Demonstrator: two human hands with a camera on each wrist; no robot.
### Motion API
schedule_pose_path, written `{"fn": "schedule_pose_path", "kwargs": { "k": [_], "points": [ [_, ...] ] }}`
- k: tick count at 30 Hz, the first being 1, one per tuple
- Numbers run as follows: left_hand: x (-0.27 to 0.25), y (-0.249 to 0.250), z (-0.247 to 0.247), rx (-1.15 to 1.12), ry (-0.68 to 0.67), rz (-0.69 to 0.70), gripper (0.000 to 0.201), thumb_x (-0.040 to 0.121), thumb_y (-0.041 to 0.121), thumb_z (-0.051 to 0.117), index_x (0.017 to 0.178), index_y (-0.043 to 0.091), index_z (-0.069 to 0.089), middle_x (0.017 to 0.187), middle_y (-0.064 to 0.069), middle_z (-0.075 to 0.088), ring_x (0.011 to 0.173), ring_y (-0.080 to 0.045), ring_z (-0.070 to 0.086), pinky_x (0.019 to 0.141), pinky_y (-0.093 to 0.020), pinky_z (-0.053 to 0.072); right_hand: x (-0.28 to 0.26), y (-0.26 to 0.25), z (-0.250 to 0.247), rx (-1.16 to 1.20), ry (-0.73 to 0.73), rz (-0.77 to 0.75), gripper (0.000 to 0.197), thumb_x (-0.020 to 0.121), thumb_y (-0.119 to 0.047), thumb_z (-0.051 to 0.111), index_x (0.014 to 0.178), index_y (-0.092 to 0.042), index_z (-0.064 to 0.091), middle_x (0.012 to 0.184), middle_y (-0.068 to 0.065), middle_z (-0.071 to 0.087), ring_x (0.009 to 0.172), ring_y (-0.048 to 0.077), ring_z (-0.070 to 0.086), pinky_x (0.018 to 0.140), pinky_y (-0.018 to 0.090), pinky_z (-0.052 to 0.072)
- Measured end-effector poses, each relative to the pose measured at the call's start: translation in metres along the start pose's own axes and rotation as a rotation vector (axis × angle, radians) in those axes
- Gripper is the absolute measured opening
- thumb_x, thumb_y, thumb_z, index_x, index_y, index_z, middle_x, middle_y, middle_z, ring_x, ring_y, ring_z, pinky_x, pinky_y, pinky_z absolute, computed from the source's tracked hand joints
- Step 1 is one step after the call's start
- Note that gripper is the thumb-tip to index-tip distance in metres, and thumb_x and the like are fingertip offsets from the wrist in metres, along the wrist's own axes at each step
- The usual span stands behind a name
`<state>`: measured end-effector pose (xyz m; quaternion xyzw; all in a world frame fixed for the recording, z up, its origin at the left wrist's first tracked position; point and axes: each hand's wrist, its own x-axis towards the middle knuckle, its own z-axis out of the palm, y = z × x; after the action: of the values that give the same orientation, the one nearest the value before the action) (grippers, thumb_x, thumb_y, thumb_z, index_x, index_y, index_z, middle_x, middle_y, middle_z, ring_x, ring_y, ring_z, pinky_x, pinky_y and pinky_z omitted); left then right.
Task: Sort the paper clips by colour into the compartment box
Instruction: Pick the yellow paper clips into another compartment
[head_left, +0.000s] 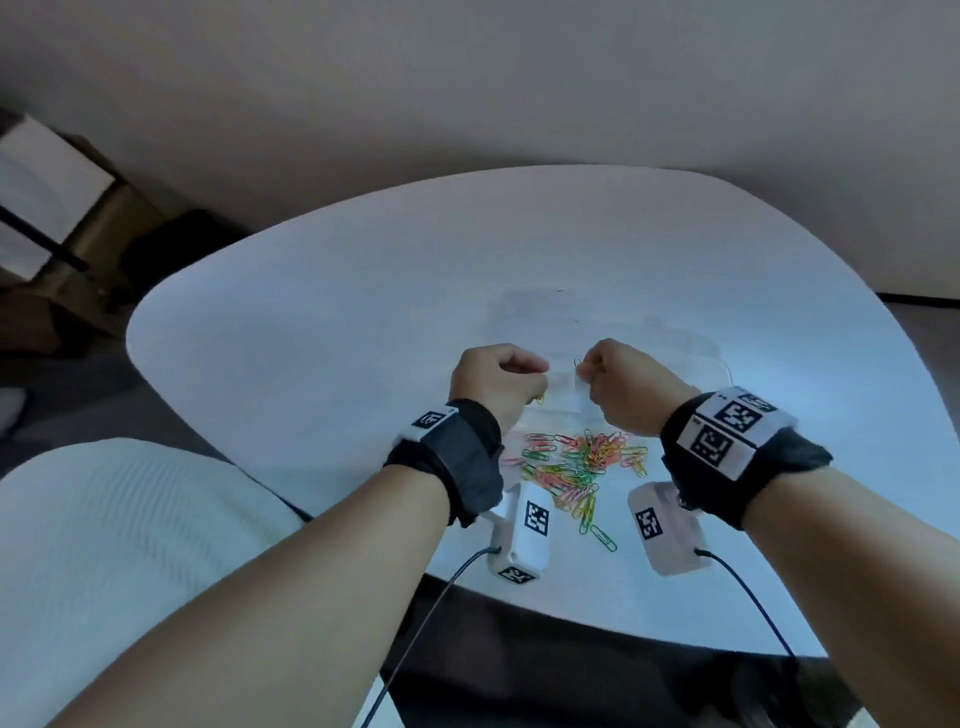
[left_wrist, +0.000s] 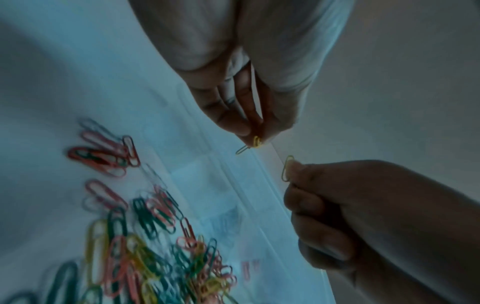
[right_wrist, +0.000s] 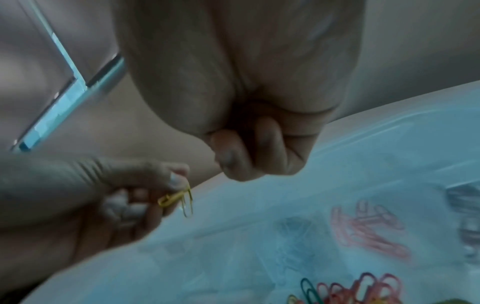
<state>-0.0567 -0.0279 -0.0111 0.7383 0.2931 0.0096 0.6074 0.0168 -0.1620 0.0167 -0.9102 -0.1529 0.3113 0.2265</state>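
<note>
Right now both hands hang over the clear plastic compartment box (head_left: 717, 366) on the white table (head_left: 311, 338), each with fingers curled and clamped on thin wire clips. The left hand (head_left: 496, 382) pinches two yellow paper clips (left_wrist: 255, 142) between thumb and fingertips; in the right wrist view they hang crossed, perhaps hooked together. The right hand (head_left: 631, 387) pinches one more yellow paper clip (left_wrist: 287, 168) upright at its lower end, the other fingers folded into the palm. The loose heap of red, green and yellow paper clips (head_left: 582, 462) lies on the table nearer the person, just beside the box. Pink clips (right_wrist: 369, 230) already show faintly through one compartment; where yellow belongs I cannot tell. To do this step well, I would bring both hands low over a single cell before parting the fingers, since light clips bounce over shallow dividers. If the left pair is snagged, free it over the box, not over the heap.
</note>
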Motion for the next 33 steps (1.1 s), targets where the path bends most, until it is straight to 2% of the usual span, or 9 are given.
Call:
{"fn": "schedule_pose_path", "kwargs": {
  "k": [6,11,16,20,22,24,26,29,33],
  "points": [
    [0.015,0.015,-0.004,0.069,0.049,0.043,0.019,0.074,0.004,0.071,0.071,0.023,0.071,0.072,0.005,0.069,0.073,-0.015,0.065,0.079,-0.029,0.057,0.017,-0.012,0.016,-0.163,-0.034,0.044,0.023,0.099,-0.021,0.047,0.115,-0.008,0.057,0.111,0.012,0.063,0.097,0.026,0.059,0.074,0.031,0.044],
    [0.028,0.023,0.013,0.338,-0.031,0.042,0.015,0.077,0.006,0.07,0.082,0.02,0.072,0.089,-0.001,0.072,0.085,-0.02,0.068,0.08,-0.029,0.056,0.013,-0.005,0.008,-0.023,0.089,0.064,0.013,0.095,-0.007,0.052,0.099,-0.009,0.064,0.08,0.004,0.073,0.055,0.015,0.063,0.058,0.03,0.053],
    [0.026,0.023,0.002,0.412,-0.011,0.05,0.02,0.084,0.007,0.064,0.097,0.02,0.071,0.093,-0.001,0.071,0.087,-0.021,0.066,0.081,-0.028,0.055,0.016,-0.015,0.007,0.166,0.21,0.084,0.013,0.092,-0.003,0.057,0.093,-0.006,0.07,0.078,0.007,0.072,0.061,0.021,0.072,0.063,0.034,0.061],
    [0.017,0.035,-0.012,0.446,0.047,0.131,0.022,0.085,0.007,0.057,0.096,0.023,0.068,0.088,0.005,0.065,0.082,-0.017,0.061,0.071,-0.023,0.048,0.021,-0.022,0.012,0.083,0.081,0.095,0.032,0.081,-0.013,0.075,0.112,-0.009,0.065,0.085,0.009,0.073,0.07,0.017,0.072,0.071,0.032,0.06],
    [0.011,0.041,-0.015,0.474,0.027,0.166,0.021,0.084,0.008,0.057,0.094,0.024,0.067,0.087,0.007,0.065,0.079,-0.016,0.06,0.068,-0.023,0.044,0.02,-0.019,0.008,0.018,0.069,0.056,0.033,0.084,-0.016,0.073,0.115,-0.012,0.064,0.088,0.005,0.074,0.067,0.011,0.07,0.064,0.025,0.058],
    [0.003,0.043,-0.014,0.504,-0.009,0.197,0.02,0.082,0.009,0.058,0.089,0.026,0.066,0.087,0.008,0.065,0.079,-0.015,0.06,0.068,-0.023,0.044,0.007,-0.014,-0.005,0.021,0.164,0.023,0.015,0.09,-0.014,0.062,0.103,-0.015,0.068,0.083,0.004,0.074,0.058,0.01,0.067,0.051,0.022,0.052],
    [-0.004,0.044,-0.01,0.526,-0.061,0.209,0.019,0.081,0.01,0.059,0.085,0.027,0.066,0.087,0.009,0.066,0.081,-0.016,0.061,0.072,-0.025,0.049,-0.01,0.003,-0.018,0.004,0.281,0.021,0.022,0.09,-0.012,0.05,0.085,-0.014,0.071,0.074,0.003,0.073,0.054,0.014,0.068,0.052,0.028,0.056],
    [-0.014,0.039,0.003,0.585,-0.154,0.216,0.019,0.079,0.009,0.059,0.081,0.027,0.066,0.089,0.006,0.067,0.084,-0.018,0.063,0.077,-0.028,0.053,-0.036,0.038,-0.03,-0.137,0.134,0.116,0.028,0.085,-0.012,0.045,0.075,-0.011,0.071,0.07,0.003,0.072,0.056,0.017,0.07,0.059,0.031,0.058],
    [-0.026,0.021,0.018,0.706,-0.269,0.195,0.021,0.078,0.007,0.058,0.078,0.026,0.066,0.086,0.006,0.065,0.084,-0.019,0.063,0.075,-0.027,0.051,-0.057,0.083,-0.013,-0.303,-0.06,0.177,0.025,0.085,-0.014,0.051,0.094,-0.02,0.074,0.096,0.004,0.073,0.082,0.021,0.07,0.077,0.034,0.058]
  ]
}}
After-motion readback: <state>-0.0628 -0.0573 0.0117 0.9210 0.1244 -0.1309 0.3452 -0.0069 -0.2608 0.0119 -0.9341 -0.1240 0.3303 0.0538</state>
